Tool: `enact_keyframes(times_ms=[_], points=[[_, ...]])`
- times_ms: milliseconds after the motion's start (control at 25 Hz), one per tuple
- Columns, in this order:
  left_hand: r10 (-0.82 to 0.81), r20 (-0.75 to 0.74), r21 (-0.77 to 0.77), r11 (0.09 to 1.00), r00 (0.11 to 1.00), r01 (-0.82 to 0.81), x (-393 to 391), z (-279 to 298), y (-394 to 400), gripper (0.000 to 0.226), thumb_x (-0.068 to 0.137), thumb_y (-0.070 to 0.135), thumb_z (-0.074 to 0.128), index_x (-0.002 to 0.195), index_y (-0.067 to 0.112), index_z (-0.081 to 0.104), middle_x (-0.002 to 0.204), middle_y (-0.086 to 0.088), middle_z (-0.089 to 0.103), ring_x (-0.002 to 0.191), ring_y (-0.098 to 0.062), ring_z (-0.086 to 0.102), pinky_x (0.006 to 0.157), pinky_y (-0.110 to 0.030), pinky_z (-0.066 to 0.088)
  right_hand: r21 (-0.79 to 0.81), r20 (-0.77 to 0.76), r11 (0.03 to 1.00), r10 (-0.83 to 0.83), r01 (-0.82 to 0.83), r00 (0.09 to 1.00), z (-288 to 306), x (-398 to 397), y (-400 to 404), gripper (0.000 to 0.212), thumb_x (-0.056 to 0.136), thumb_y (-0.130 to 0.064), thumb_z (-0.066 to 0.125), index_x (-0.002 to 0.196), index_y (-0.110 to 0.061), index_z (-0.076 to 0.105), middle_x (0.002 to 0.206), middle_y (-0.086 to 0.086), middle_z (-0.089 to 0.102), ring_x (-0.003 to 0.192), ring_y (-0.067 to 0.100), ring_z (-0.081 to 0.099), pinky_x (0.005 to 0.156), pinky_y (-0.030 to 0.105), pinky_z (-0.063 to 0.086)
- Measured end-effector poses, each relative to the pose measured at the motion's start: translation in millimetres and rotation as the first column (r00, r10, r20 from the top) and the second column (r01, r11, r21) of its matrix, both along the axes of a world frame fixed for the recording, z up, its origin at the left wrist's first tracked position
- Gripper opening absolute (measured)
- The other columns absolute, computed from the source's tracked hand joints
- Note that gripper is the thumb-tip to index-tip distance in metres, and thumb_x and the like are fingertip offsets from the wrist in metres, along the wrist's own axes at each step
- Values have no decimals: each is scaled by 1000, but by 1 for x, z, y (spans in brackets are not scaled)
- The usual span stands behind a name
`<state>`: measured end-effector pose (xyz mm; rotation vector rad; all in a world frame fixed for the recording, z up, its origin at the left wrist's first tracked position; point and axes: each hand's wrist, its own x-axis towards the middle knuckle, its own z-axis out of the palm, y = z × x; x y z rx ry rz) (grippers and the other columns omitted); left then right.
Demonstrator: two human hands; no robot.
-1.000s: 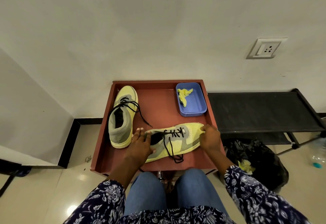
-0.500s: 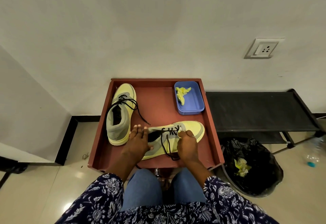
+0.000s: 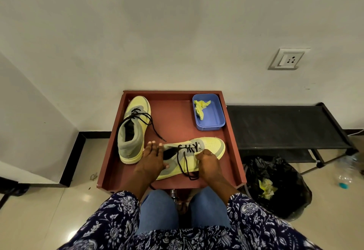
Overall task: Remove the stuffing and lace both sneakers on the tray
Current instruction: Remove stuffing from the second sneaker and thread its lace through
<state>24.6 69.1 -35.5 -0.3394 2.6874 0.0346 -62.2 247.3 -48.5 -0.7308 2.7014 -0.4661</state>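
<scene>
Head view: I look down on a red tray (image 3: 232, 147) holding two sneakers.
Change: a second ago my right hand (image 3: 207, 163) held the toe of the near sneaker (image 3: 208, 145); now it has come back to the laces (image 3: 186, 161) at mid-shoe, and the toe shows bare.
Left hand: my left hand (image 3: 150, 161) lies flat on the heel collar, fingers straight, steadying the shoe as before.
Right hand: fingers curl at the tongue, seemingly pinching lace or tongue edge; the exact hold is hidden.
Meaning: I judge positioning is done and tightening or tying this shoe comes next.
Far sneaker: the far sneaker (image 3: 134, 129) stands upright at the tray's left, laced, ends loose.
Stuffing: yellow paper (image 3: 201, 107), crumpled, sits in the blue tub (image 3: 213, 118) at the far right corner.
Materials: yellow knit-like uppers with grey suede-looking panels, thick pale soles; thin round black laces, limp and trailing; smooth rigid plastic tub.
</scene>
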Motion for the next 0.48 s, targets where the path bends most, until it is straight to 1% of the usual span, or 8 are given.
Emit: enact_keyframes(times_ms=[80,240,280,360,400,440,480], points=[[4,7,-5,1000,1000,-4,0,-1,0,80,95,46,34,144,-3,-6,152,-28,-2,142,-40,-6,118,-45,2,31,17,999,27,-28,999,0,-1,1,32,85,-2,50,115,-2,62,118,16,56,105,33,59,84,30,47],[-3,18,-2,1000,1000,3,-1,-4,-2,79,96,46,33,144,-4,-6,152,-28,-2,142,-40,-6,118,-46,4,43,68,993,104,-107,992,-7,-3,4,33,77,5,54,108,0,64,113,16,59,103,32,59,83,28,48],[-2,20,-5,1000,1000,3,-1,-5,-2,79,96,46,33,144,-4,-6,152,-28,-3,142,-40,-6,118,-46,5,44,90,994,96,-100,991,-11,-5,6,33,77,4,52,108,-2,63,111,14,60,102,30,59,81,24,47],[-7,19,-24,1000,1000,8,-1,-7,-2,80,95,46,33,143,-4,-6,152,-28,-2,142,-40,-6,118,-47,5,52,83,993,103,-108,991,-16,-7,9,31,80,1,49,108,-5,61,104,2,58,95,14,59,76,15,42],[-7,17,-29,1000,1000,8,-1,-6,-2,80,95,46,34,143,-4,-6,152,-29,-2,142,-41,-6,118,-47,4,35,72,992,119,-121,990,-18,-8,10,31,80,1,50,108,-5,62,102,-1,58,93,10,58,75,13,42],[-5,14,-28,1000,1000,5,-1,-6,-1,80,95,46,34,143,-4,-6,152,-29,-2,142,-41,-6,118,-47,4,21,64,991,128,-129,990,-16,-7,9,32,78,3,51,107,-3,64,103,2,60,95,15,59,79,18,46],[-2,10,-23,1000,1000,3,-1,-6,-1,80,95,46,34,144,-4,-6,152,-28,-3,142,-41,-6,118,-47,4,-1,59,991,136,-136,989,-16,-7,9,34,75,6,54,106,-2,66,106,9,61,97,24,59,81,24,49]])
